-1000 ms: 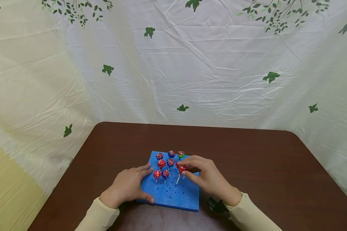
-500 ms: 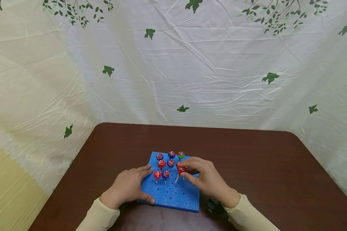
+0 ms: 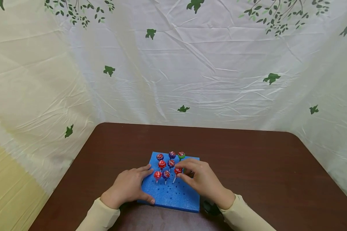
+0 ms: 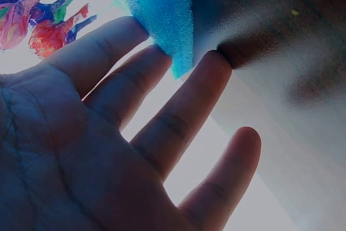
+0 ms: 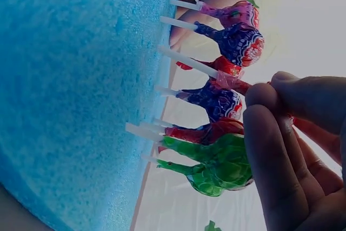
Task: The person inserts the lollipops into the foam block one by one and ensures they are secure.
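A blue foam block [image 3: 173, 195] with rows of small holes lies on the brown table [image 3: 248, 160]. Several wrapped lollipops [image 3: 170, 163] stand in its far rows, red, purple and one green [image 3: 181, 155]. My right hand [image 3: 182, 172] pinches a red lollipop [image 3: 177, 171] by its head, tilted, its stick tip down at the foam beside the front row. In the right wrist view my fingertips [image 5: 270, 106] hold that red lollipop [image 5: 230, 78] and its stick [image 5: 186, 61] meets the foam [image 5: 81, 90]. My left hand [image 3: 138, 183] rests flat against the block's left edge, fingers [image 4: 135, 79] straight at a foam corner [image 4: 173, 25].
A creased white sheet with green leaf prints [image 3: 191, 80] hangs behind and around the table. The foam's near rows of holes [image 3: 177, 194] stand bare. Bare table top stretches to the right and far side.
My right hand has carried the red lollipop left and down, from the block's right side to beside the two front lollipops. The left hand has stayed put.
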{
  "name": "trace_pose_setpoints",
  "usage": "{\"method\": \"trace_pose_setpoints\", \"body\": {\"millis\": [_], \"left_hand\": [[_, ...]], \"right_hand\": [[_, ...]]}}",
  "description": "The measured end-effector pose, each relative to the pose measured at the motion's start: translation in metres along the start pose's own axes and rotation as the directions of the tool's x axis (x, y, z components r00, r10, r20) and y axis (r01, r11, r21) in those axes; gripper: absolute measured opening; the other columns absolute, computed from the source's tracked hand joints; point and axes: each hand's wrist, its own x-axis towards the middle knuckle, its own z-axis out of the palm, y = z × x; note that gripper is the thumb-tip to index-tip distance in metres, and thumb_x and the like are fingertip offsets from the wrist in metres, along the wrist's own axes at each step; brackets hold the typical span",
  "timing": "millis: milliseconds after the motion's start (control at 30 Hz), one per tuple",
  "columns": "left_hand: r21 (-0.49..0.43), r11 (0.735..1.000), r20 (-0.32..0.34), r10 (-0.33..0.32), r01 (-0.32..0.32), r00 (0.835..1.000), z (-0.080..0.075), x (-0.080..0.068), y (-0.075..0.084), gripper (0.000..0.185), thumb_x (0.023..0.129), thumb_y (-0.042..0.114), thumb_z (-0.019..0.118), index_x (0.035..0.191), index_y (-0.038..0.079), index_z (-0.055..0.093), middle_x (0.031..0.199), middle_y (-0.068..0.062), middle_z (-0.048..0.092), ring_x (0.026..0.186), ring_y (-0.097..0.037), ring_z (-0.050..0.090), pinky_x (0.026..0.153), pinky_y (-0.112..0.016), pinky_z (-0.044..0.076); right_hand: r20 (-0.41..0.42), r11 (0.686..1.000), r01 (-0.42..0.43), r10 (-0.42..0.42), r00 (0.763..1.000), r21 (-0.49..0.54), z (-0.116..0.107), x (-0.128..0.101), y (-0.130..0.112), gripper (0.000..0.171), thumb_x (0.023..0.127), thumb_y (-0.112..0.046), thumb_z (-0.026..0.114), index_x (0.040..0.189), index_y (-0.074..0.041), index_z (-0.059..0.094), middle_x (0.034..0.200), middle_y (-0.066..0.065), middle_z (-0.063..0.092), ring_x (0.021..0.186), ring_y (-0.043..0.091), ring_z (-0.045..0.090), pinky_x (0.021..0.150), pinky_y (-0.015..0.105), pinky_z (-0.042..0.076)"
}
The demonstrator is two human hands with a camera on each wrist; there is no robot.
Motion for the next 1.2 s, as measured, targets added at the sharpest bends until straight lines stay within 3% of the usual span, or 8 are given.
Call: {"method": "trace_pose_setpoints", "body": {"millis": [433, 767, 1200], "left_hand": [[0.002, 1.000, 0.011, -0.013, 0.013, 1.000, -0.0012, 0.0009, 0.0008, 0.105, 0.056, 0.076, 0.079, 0.140, 0.015, 0.060, 0.149, -0.007, 0.049, 0.126, -0.036, 0.055, 0.092, -0.057, 0.049], [0.006, 1.000, 0.005, -0.010, 0.010, 1.000, -0.0013, 0.0016, 0.0013, 0.106, 0.056, 0.076, 0.079, 0.140, 0.015, 0.060, 0.149, -0.007, 0.050, 0.126, -0.036, 0.055, 0.092, -0.057, 0.049], [0.007, 1.000, 0.008, -0.012, 0.012, 1.000, -0.0036, 0.0008, 0.0035, 0.105, 0.056, 0.076, 0.079, 0.139, 0.015, 0.061, 0.148, -0.007, 0.050, 0.126, -0.036, 0.055, 0.092, -0.056, 0.049]], "right_hand": [[0.012, 0.999, 0.002, -0.001, 1.000, -0.036, 0.0026, 0.0002, -0.0029, 0.034, 0.080, -0.009, 0.085, 0.113, -0.008, 0.075, 0.107, 0.000, 0.071, 0.075, 0.001, 0.065, 0.068, 0.021, 0.055], [0.017, 0.996, 0.011, -0.010, 1.000, -0.090, -0.0018, 0.0006, -0.0051, 0.032, 0.082, -0.013, 0.085, 0.112, -0.007, 0.075, 0.101, 0.001, 0.074, 0.079, 0.007, 0.070, 0.067, 0.030, 0.059], [0.020, 0.996, 0.008, -0.006, 1.000, -0.085, 0.0007, 0.0011, -0.0039, 0.032, 0.082, -0.012, 0.084, 0.113, -0.007, 0.076, 0.103, 0.002, 0.074, 0.080, 0.006, 0.070, 0.067, 0.028, 0.058]]}}
